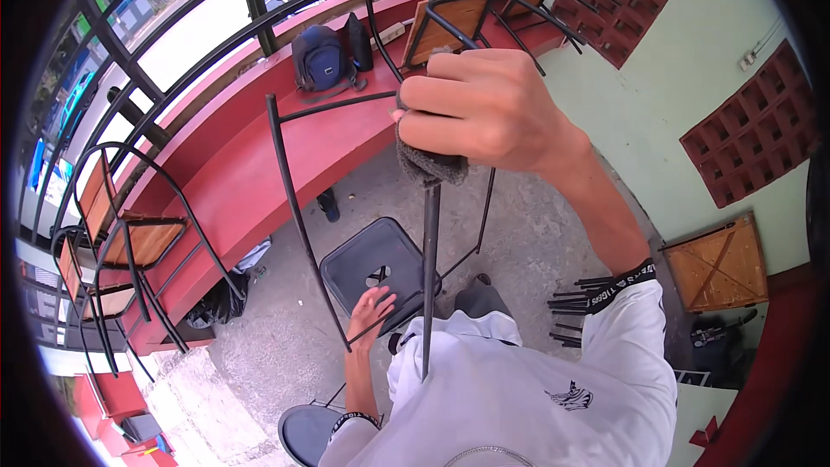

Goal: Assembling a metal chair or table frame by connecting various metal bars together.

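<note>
My right hand (pixel 484 112) is raised, closed firmly around a dark grey cloth (pixel 424 163), which is bunched at the top of a bar of a black metal frame (pixel 430 251). The frame stands directly in front of me, its thin bars slanting down toward my lap. My left hand (pixel 370 311) is lower, fingers loosely spread, behind a thin bar; I cannot tell whether it touches it. Just beyond those fingers is a black seat (pixel 372 251) with a hole in its middle. A round dark stool (pixel 307 432) is near my left elbow. Farther out, a curved red bench (pixel 268 186) bears a dark blue backpack (pixel 320 60). Wood-and-metal chairs (pixel 143 242) stand at left, with more at top.
</note>
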Action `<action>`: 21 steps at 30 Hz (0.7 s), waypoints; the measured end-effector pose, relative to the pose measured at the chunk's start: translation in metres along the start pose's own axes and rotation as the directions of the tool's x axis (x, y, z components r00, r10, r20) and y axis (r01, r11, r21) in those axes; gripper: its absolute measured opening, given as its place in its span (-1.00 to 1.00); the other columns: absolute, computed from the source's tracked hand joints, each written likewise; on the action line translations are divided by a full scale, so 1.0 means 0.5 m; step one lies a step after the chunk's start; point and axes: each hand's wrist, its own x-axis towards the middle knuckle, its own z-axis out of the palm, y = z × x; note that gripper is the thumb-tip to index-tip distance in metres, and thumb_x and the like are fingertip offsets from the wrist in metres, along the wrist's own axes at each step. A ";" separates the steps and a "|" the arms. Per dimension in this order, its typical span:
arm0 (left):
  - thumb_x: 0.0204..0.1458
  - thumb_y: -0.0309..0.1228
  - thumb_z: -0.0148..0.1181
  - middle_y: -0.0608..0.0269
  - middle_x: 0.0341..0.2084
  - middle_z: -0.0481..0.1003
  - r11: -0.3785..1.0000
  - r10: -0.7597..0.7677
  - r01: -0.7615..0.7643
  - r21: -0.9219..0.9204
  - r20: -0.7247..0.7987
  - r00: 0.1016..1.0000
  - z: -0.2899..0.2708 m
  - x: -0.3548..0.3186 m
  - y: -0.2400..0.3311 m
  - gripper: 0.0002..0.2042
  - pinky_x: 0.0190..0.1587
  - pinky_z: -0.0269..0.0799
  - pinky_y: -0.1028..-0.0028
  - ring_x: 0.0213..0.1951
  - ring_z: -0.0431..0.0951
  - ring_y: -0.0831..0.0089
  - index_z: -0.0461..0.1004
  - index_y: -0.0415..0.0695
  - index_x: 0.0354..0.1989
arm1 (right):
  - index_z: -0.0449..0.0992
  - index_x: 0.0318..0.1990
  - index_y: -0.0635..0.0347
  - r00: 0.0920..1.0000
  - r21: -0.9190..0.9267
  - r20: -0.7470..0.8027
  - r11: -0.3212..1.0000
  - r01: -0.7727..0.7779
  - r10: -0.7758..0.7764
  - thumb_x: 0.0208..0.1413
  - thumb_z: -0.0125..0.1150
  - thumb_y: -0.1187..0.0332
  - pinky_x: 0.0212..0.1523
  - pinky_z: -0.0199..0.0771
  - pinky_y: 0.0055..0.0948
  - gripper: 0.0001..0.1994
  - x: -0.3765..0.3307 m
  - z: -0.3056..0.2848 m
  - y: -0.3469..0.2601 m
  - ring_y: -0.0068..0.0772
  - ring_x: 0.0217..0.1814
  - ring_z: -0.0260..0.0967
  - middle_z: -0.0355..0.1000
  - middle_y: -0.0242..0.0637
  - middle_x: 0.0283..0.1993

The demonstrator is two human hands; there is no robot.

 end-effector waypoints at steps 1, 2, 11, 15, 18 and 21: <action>0.26 -0.21 0.22 -0.07 0.35 0.29 0.987 -0.021 0.035 0.156 -0.090 0.996 -0.004 -0.012 -0.006 -0.49 0.32 0.34 0.05 0.35 0.32 -0.13 0.34 -0.11 0.34 | 0.47 -0.49 0.09 1.000 -0.010 0.010 1.000 0.007 -0.006 -0.23 0.37 0.39 -0.62 0.24 -0.47 -0.84 -0.002 0.006 0.003 -0.48 -0.50 0.30 0.38 -0.48 -0.41; 0.25 -0.22 0.23 -0.07 0.34 0.30 0.995 -0.028 0.036 0.091 -0.096 0.995 -0.013 -0.027 -0.008 -0.49 0.31 0.35 0.07 0.34 0.33 -0.10 0.34 -0.12 0.34 | 0.49 -0.48 0.09 1.000 -0.011 0.021 1.000 0.005 -0.005 -0.23 0.36 0.38 -0.62 0.25 -0.47 -0.85 -0.007 0.007 0.006 -0.49 -0.50 0.31 0.38 -0.48 -0.41; 0.31 -0.13 0.05 0.09 0.26 0.40 0.880 0.445 -0.439 0.183 -0.640 0.627 -0.099 -0.215 0.295 -0.50 0.33 0.16 0.23 0.26 0.39 0.18 0.29 -0.10 0.35 | 0.52 -0.44 -0.10 0.998 -0.079 -0.035 0.996 -0.051 0.049 -0.17 0.29 0.29 -0.56 0.34 -0.48 -0.91 0.011 0.046 0.040 -0.59 -0.45 0.40 0.38 -0.62 -0.40; 0.31 -0.09 -0.02 0.06 0.17 0.47 0.516 0.824 -0.350 0.782 -0.341 0.451 0.066 -0.212 0.429 -0.51 0.25 0.24 0.28 0.18 0.48 0.26 0.36 -0.18 0.25 | 0.47 -0.49 0.06 0.980 -0.015 -0.191 0.998 0.059 -0.060 -0.21 0.42 0.38 -0.60 0.26 -0.45 -0.82 0.034 0.104 0.038 -0.51 -0.52 0.34 0.37 -0.50 -0.44; 0.29 -0.24 0.02 -0.01 0.26 0.40 0.265 0.843 -0.308 0.914 -0.064 0.534 0.184 -0.138 0.469 -0.48 0.40 0.15 0.21 0.32 0.39 0.17 0.27 -0.26 0.36 | 0.42 -0.50 -0.02 0.967 0.038 -0.234 0.993 0.114 -0.102 -0.15 0.34 0.35 -0.60 0.24 -0.51 -0.85 0.038 0.164 0.024 -0.57 -0.53 0.28 0.31 -0.53 -0.45; 0.32 -0.41 0.06 0.01 0.20 0.44 0.259 0.854 -0.296 0.919 -0.075 0.515 0.254 -0.043 0.471 -0.58 0.36 0.20 0.32 0.27 0.41 0.28 0.32 -0.27 0.31 | 0.44 -0.49 -0.04 0.971 0.053 -0.200 0.988 0.146 -0.133 -0.15 0.35 0.35 -0.59 0.26 -0.53 -0.85 0.018 0.204 -0.013 -0.59 -0.51 0.29 0.34 -0.57 -0.43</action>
